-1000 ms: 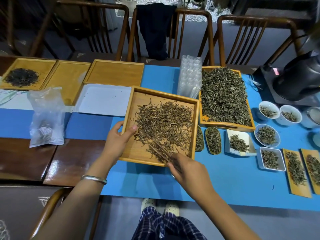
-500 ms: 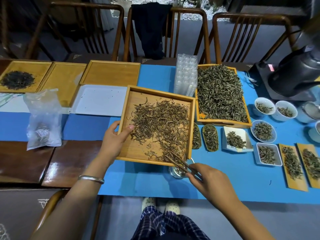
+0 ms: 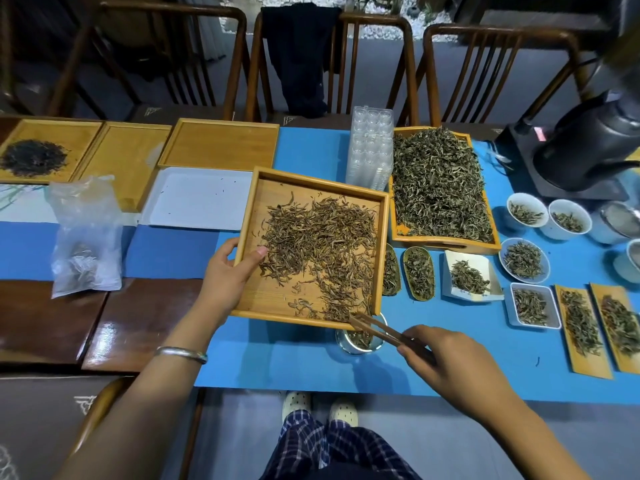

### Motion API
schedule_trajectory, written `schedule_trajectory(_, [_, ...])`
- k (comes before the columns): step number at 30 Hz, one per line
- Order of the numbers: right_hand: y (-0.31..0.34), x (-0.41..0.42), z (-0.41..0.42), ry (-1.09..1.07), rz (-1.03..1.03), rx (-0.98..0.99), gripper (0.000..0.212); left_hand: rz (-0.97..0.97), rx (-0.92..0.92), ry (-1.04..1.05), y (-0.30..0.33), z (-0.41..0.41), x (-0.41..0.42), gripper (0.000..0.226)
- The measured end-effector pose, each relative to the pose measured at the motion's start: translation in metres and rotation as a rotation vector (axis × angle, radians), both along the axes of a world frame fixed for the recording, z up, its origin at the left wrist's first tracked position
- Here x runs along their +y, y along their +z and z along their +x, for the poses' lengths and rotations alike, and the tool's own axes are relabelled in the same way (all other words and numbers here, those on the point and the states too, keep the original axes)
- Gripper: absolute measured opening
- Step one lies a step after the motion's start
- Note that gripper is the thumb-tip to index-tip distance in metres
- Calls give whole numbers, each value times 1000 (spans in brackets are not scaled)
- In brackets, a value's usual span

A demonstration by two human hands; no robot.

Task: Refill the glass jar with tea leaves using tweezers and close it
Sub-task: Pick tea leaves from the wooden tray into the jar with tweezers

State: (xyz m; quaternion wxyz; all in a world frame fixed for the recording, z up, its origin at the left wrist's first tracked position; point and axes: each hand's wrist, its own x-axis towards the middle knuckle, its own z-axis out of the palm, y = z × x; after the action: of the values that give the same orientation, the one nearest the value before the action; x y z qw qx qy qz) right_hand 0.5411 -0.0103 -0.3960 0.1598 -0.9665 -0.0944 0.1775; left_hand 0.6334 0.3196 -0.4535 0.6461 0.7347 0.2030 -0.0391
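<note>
A square wooden tray [image 3: 256,220] of brown tea leaves [image 3: 322,237] is tilted over the blue mat. My left hand [image 3: 230,275] grips its left rim, thumb inside on the tray floor. My right hand [image 3: 446,355] pinches wooden tweezers [image 3: 381,330], whose tips reach the tray's near right corner. Directly below that corner stands the open glass jar [image 3: 360,339], partly hidden by the tray, with some leaves inside. No lid is visible.
A second tray of green leaves [image 3: 440,188] and stacked clear plastic trays [image 3: 370,147] lie behind. Small dishes and scoops of tea [image 3: 523,259] crowd the right. A black kettle [image 3: 588,150], a white tray [image 3: 197,199], a plastic bag [image 3: 86,237] and chairs surround.
My right hand drew the tweezers from the tray's middle toward its near right corner, above the jar, which came into sight. My left hand kept hold of the tray's rim.
</note>
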Motion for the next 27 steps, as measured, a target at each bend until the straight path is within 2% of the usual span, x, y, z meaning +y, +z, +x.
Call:
schedule_trajectory(4, [4, 22, 8, 28, 62, -61, 24, 6, 0, -11, 1, -1, -1, 22])
schedule_trajectory(8, [1, 60, 21, 143, 133, -130, 26, 16, 0, -15, 4, -1, -1, 23])
schedule_trajectory(14, [-7, 94, 35, 291, 88, -172, 19, 34, 6, -17, 7, -2, -1, 21])
schedule_trajectory(27, [-1, 37, 42, 269, -81, -155, 25, 16, 1, -20, 10, -1, -4, 17])
